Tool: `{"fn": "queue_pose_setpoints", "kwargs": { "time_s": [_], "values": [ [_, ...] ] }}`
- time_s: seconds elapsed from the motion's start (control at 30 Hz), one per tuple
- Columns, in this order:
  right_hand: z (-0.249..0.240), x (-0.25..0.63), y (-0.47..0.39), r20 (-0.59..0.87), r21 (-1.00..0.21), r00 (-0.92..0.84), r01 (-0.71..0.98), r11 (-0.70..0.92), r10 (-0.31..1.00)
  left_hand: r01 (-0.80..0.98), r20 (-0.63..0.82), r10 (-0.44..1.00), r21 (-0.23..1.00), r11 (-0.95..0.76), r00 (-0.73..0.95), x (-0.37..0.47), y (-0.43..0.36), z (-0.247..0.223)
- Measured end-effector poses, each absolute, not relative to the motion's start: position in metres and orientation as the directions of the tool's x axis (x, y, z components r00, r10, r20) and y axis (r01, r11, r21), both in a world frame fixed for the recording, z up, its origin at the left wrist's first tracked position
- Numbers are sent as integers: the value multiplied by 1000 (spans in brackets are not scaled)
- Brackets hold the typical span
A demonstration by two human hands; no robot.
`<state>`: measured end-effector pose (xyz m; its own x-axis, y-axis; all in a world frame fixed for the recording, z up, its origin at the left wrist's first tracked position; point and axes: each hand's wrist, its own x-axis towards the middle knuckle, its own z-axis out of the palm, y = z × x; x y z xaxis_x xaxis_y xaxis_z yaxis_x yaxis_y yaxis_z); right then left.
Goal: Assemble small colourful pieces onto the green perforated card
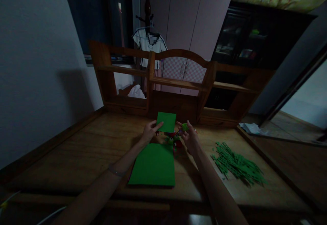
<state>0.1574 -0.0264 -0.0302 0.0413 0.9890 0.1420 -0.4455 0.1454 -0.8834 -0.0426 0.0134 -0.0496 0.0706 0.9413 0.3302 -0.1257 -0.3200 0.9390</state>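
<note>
Green square [166, 120]: it was held up above the desk [87, 150], just left of the right hand [190, 139] and at about the same level, with a gap between.
Long axis: the square's sides looked nearly equal, so I could pick out no long one; its right edge faced the right hand's fingertips.
Nearer hand: the left hand [149, 132] had the square clamped at its near left corner, thumb on the face turned up to view.
Right-hand grip: thumb and fingers seemed closed around a lime-green piece [184, 126], too small and dim for me to name.
Left arm [102, 187]: it reached forward and inward, wrist fairly straight, a wristband [116, 170] on it.
Right arm [217, 187]: it slanted in from the other side, palm turned inward, fingers pointing forward.
Under the hands: a larger green sheet [154, 165] lay flat; just beyond it sat small red and green figures [176, 138], partly hidden.
Off right: a heap of green strips [237, 165] lay outside the right arm, well apart from both hands.
</note>
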Motion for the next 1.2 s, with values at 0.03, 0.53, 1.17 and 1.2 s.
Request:
{"fn": "queue_pose_setpoints", "kwargs": {
  "time_s": [0.03,0.53,1.17,1.2],
  "values": [
    [-32,158,-25,146,-880,66,-447,160,987,-103,344,936,936,-336,74,-42,13,-50],
    [-23,160,-39,334,-939,270,177,295,903,105,383,898,905,-412,217,-39,3,-50],
    [-23,155,-41,275,-918,99,323,231,956,-54,449,893,893,-446,45,-40,12,-49],
    [-24,155,-41,276,-919,102,319,231,956,-52,440,897,897,-438,32,-40,13,-51]
  ]
}}
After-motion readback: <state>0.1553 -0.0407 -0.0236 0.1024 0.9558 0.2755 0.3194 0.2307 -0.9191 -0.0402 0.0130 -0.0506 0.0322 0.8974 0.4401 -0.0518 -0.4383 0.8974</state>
